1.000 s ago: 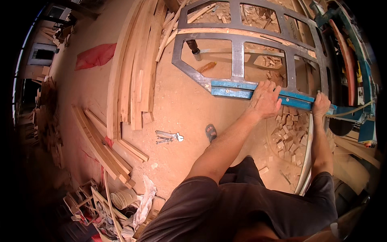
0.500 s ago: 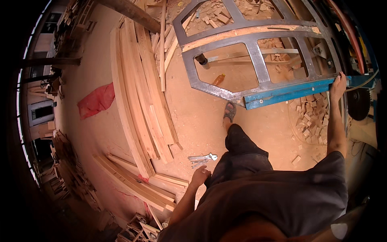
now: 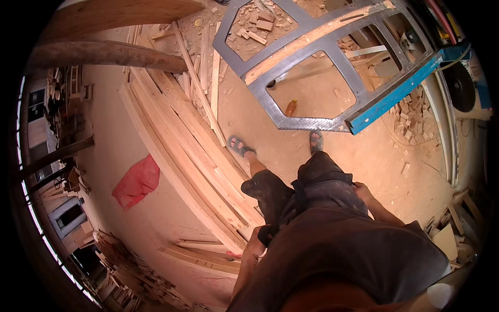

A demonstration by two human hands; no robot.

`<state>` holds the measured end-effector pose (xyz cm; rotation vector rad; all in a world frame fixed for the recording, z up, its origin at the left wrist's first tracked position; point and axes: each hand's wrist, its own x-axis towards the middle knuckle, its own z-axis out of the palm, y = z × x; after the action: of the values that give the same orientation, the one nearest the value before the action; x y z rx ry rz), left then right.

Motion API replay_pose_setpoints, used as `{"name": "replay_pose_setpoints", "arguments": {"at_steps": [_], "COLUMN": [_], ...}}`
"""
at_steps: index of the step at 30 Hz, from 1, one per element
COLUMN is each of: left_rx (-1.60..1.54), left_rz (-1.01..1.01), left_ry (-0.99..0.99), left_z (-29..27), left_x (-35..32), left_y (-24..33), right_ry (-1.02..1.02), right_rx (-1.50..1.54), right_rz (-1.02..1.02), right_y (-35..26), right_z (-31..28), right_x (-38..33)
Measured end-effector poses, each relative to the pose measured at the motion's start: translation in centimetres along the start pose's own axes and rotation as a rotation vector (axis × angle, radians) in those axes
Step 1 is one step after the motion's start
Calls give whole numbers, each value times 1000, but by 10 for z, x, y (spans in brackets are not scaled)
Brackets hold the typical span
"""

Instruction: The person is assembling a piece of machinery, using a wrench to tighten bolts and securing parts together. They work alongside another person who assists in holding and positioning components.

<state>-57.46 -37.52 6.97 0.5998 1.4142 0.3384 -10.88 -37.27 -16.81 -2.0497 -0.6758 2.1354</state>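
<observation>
My left hand (image 3: 255,244) is down at my left side, fingers closed on dark cloth of my trousers (image 3: 275,200). At my right thigh, my right hand (image 3: 365,194) grips the trousers, with its fingertips partly hidden by the cloth. Folds run across the fabric between the two hands. Ahead stands a grey metal frame table (image 3: 312,123) with large cut-out openings and a strip of wood along it. A blue metal rail (image 3: 397,96) borders its near right edge. Neither hand touches the table.
Long planks (image 3: 176,151) lie stacked at left, beside a red cloth (image 3: 138,182). A round saw blade (image 3: 461,86) sits at far right. Wood offcuts (image 3: 413,117) are piled under the table. A brown bottle (image 3: 291,108) shows through an opening. A thick beam (image 3: 109,56) crosses upper left.
My right hand has let go of the blue rail and come down to my right thigh. Both feet now show, the left beside the planks. The wrenches on the floor are out of sight.
</observation>
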Motion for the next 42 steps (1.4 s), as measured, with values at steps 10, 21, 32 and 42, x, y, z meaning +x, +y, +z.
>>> {"name": "replay_pose_setpoints", "arguments": {"at_steps": [10, 21, 32, 42], "left_rx": [18, 316, 726, 970], "left_rz": [-371, -387, 51, 894], "left_ry": [-391, -384, -402, -619], "left_z": [-281, -402, -340, -146], "left_x": [87, 132, 282, 523], "left_y": [67, 140, 269, 302], "right_ry": [-273, -378, -430, 573], "right_rx": [0, 294, 678, 662], "right_rz": [164, -5, -92, -321], "right_y": [-109, -85, -164, -311], "right_z": [240, 450, 554, 417], "right_x": [-103, -126, -101, 197]}}
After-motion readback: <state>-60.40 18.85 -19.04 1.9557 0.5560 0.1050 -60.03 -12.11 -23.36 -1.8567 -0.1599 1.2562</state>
